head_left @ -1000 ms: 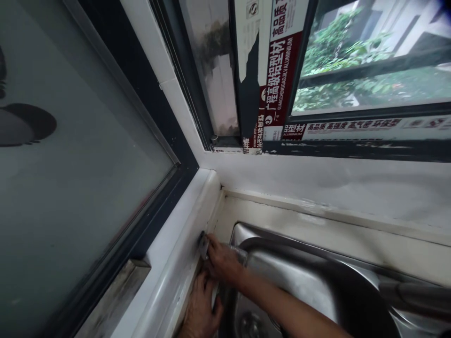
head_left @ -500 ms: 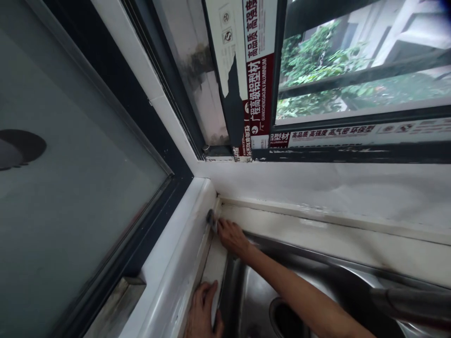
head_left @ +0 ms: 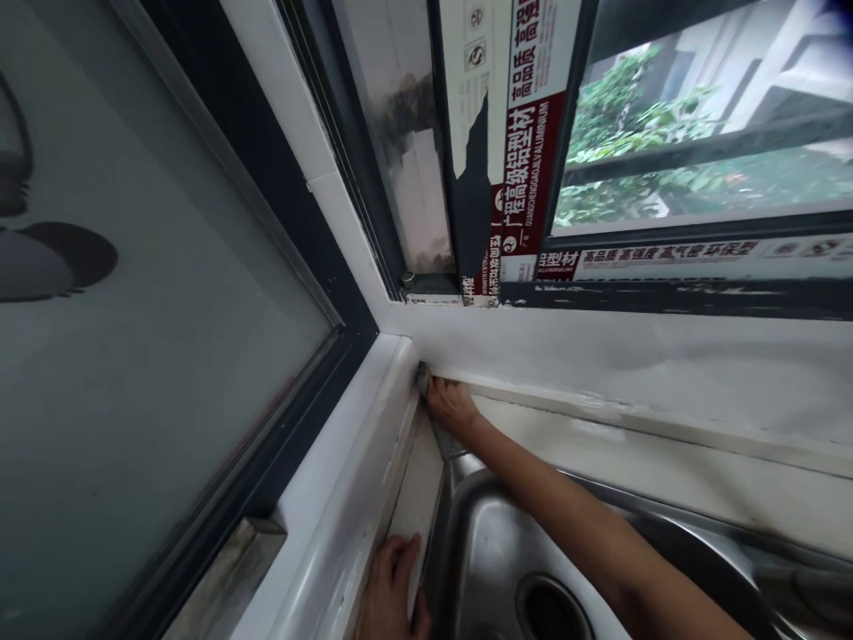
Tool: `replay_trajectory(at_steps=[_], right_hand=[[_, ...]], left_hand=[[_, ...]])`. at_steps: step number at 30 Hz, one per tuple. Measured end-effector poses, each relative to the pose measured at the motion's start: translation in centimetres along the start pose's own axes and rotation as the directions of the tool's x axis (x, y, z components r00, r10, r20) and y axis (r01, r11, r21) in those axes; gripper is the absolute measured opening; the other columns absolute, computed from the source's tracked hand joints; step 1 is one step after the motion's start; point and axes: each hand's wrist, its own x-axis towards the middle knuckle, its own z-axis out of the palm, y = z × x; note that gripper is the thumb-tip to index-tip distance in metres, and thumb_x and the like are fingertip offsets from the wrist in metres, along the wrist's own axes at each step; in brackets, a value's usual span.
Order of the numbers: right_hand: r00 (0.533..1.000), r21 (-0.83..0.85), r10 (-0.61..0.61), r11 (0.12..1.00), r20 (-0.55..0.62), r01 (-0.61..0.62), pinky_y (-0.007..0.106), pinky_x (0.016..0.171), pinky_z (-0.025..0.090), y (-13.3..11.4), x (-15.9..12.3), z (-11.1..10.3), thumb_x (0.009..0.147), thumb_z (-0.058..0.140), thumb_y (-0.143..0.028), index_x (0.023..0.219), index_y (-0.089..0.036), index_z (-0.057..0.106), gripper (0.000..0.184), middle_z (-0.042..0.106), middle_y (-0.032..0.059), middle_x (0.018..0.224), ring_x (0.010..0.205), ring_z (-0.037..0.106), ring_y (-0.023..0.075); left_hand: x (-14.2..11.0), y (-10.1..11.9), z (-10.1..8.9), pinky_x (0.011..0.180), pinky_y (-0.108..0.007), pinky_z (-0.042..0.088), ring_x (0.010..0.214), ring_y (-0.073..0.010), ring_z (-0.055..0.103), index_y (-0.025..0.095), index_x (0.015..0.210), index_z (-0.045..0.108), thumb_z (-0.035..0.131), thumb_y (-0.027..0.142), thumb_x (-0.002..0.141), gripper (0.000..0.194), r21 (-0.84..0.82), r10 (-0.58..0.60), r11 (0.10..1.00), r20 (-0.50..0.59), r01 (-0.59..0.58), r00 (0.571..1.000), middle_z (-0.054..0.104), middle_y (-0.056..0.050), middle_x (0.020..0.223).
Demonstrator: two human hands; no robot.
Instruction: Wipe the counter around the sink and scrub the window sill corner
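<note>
My right hand (head_left: 450,404) reaches across a steel sink (head_left: 493,533) into the far left corner of the white counter. Its fingers are closed on a small grey tool (head_left: 422,377), possibly a scraper, pressed into the corner where the white ledge (head_left: 346,498) meets the back wall. A flat grey part shows under the wrist (head_left: 448,442). My left hand (head_left: 392,594) lies at the bottom edge, its fingers flat on the narrow counter strip beside the sink rim, holding nothing.
A frosted glass pane (head_left: 147,356) in a dark frame fills the left. A window (head_left: 699,142) with printed protective film on its frame runs along the back. The sink drain (head_left: 546,609) is near the bottom. A blurred grey faucet (head_left: 800,591) crosses at the lower right.
My right hand has moved the tool along the left counter edge away from me, up into the far corner. My left hand has stayed by the sink rim.
</note>
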Motion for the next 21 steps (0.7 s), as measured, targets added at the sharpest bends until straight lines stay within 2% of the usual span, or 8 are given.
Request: replay_trajectory(at_steps=[4, 10, 16, 21], right_hand=[[0.998, 0.079, 0.033, 0.996, 0.052, -0.037, 0.038, 0.079, 0.052, 0.0, 0.8, 0.1, 0.090, 0.037, -0.013, 0.140, -0.004, 0.041, 0.051, 0.067, 0.0233, 0.108, 0.093, 0.068, 0.0268], [0.989, 0.224, 0.123, 0.965, 0.084, -0.138, 0.037, 0.083, 0.050, -1.3, 0.4, 1.0, 0.089, 0.037, -0.020, 0.129, -0.004, 0.048, 0.044, 0.070, 0.0214, 0.104, 0.097, 0.067, 0.0271], [0.985, 0.402, 0.169, 0.900, 0.029, -0.167, 0.030, 0.078, 0.048, -2.1, -1.2, 2.8, 0.087, 0.041, -0.020, 0.119, -0.008, 0.057, 0.038, 0.071, 0.0135, 0.095, 0.089, 0.064, 0.0214], [0.975, 0.519, 0.216, 0.839, -0.046, -0.161, 0.028, 0.072, 0.046, -1.4, 0.2, 3.1, 0.086, 0.037, -0.021, 0.093, -0.013, 0.063, 0.028, 0.068, 0.0089, 0.084, 0.080, 0.060, 0.0187]], left_hand=[[0.0, 0.2, 0.1, 0.112, -0.047, 0.054, 0.133, -0.0254, 0.057, 0.025, 0.147, 0.041, 0.051, 0.016, 0.081, 0.067, -0.007, 0.000, 1.000, 0.020, 0.000, 1.000, 0.059, -0.015, 0.141], [0.3, 0.7, -0.6, 0.113, -0.047, 0.053, 0.132, -0.0245, 0.058, 0.027, 0.148, 0.040, 0.049, 0.016, 0.081, 0.068, -0.012, -0.031, 0.999, 0.055, 0.032, 0.998, 0.058, -0.014, 0.141], [0.2, -0.1, 0.4, 0.109, -0.046, 0.056, 0.131, -0.0252, 0.059, 0.024, 0.147, 0.041, 0.050, 0.016, 0.082, 0.066, 0.046, 0.007, 0.999, 0.002, -0.007, 1.000, 0.059, -0.017, 0.140], [0.1, -0.3, 0.8, 0.109, -0.043, 0.056, 0.130, -0.0236, 0.059, 0.024, 0.147, 0.041, 0.050, 0.016, 0.083, 0.065, 0.068, 0.030, 0.997, -0.033, -0.028, 0.999, 0.060, -0.017, 0.139]])
